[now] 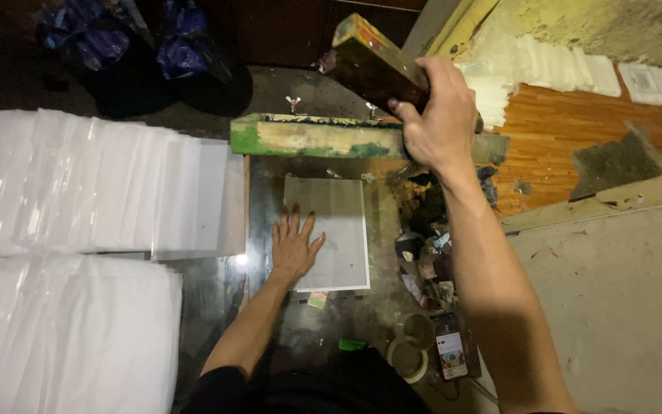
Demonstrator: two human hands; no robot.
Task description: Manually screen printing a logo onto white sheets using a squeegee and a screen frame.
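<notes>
My left hand (294, 247) lies flat, fingers spread, on the lower left part of a pale translucent sheet (338, 222) that rests on a dark glossy tabletop (216, 295). My right hand (440, 115) is raised and grips the edge of a paint-stained wooden frame (369, 61), which is tilted up above the sheet. A green and yellow stained wooden bar (312, 138) of the frame runs across just beyond the sheet's far edge.
Overlapping rows of white sheets (86, 192) cover the left side, with a second batch (63, 337) nearer me. Crumpled stained rags (427, 261), tape rolls (410, 349) and a phone (452, 354) lie right of the sheet. A grey board (622, 307) sits at right.
</notes>
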